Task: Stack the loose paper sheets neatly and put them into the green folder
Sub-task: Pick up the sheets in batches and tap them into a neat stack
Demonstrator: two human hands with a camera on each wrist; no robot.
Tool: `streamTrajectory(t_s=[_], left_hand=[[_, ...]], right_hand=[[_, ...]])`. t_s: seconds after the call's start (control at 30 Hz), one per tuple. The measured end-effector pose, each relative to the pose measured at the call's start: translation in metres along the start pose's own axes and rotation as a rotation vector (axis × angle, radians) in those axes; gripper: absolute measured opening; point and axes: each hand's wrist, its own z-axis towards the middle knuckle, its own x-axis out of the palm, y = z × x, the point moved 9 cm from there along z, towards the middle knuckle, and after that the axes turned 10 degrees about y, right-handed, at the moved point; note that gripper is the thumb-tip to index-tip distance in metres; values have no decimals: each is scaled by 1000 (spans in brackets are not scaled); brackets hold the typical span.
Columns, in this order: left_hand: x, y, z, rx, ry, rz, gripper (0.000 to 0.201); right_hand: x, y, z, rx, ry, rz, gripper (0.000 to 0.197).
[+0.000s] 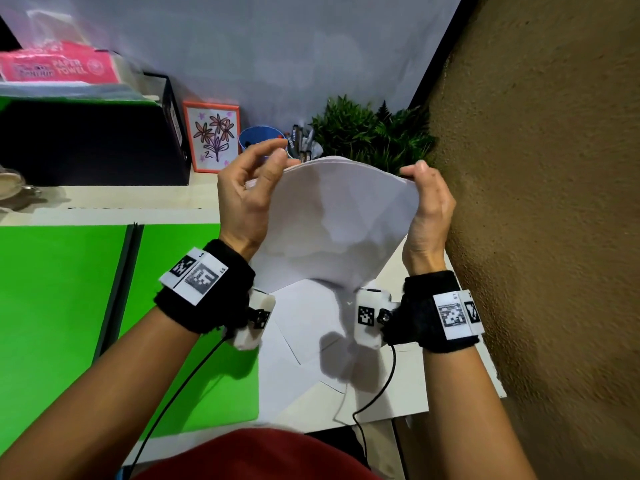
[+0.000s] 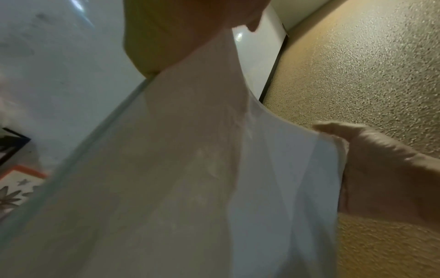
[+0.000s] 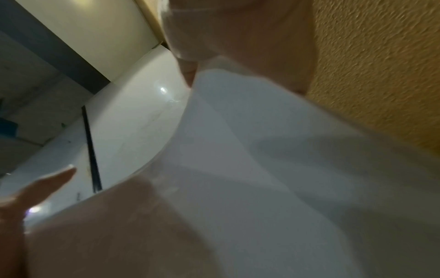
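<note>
I hold a bundle of white paper sheets point(image 1: 332, 220) upright above the desk, bowed between my hands. My left hand point(image 1: 273, 157) pinches its top left corner, and my right hand point(image 1: 420, 174) grips its top right edge. The paper sheets point(image 2: 190, 169) fill the left wrist view, with my right hand point(image 2: 381, 169) at their far edge. In the right wrist view the paper sheets point(image 3: 285, 169) hang below my right hand point(image 3: 238, 37). More loose sheets point(image 1: 304, 334) lie askew on the desk under my wrists. The green folder point(image 1: 52, 306) lies open on the left.
A brown textured wall point(image 1: 536, 202) stands close on the right. At the back are a black file box point(image 1: 86, 143), a pink paper towel pack point(image 1: 59, 65), a framed flower drawing point(image 1: 212, 135), a blue cup point(image 1: 256, 135), pens point(image 1: 301, 143) and a plant point(image 1: 370, 133).
</note>
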Motion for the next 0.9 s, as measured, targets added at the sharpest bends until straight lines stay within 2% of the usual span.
streamTrajectory(t_s=[0.07,0.1,0.2,0.27,0.33,0.37,0.5,0.57,0.63,0.7,0.8,0.9], left_hand=[[1,2,0,12,88,71,26],[0,11,0,-27,142,85,27],[-4,68,-8,-316,265,35,27],[-6,99,-18,-450,248,42,30],[-6,98,-18,-425,172,4,33],[-6,88,-15,-384,149,-7,28],[-7,59,-14,-251,198,12,23],[-8,71,-27,-270,218,45,19],[-10,102,-45,-395,198,64,27],[-5,111,-54,-424,229,76,18],[-5,91,-50,-321,188,88,20],[-10,88,-54,-286,145,21,28]], right_hand=[[1,-5,1,-7,141,-14,18],[1,-14,0,31,205,-18,20],[1,-59,-9,255,302,-118,28],[4,-80,-14,339,297,-178,28],[8,-77,-11,317,251,-183,24],[10,-68,-7,277,231,-166,22],[4,-45,-8,136,202,-41,23],[0,-63,-21,206,208,-49,20],[1,-100,-39,356,245,-110,18],[3,-121,-52,432,241,-162,19],[-7,-115,-46,354,130,-118,21],[-17,-109,-44,279,104,-124,38]])
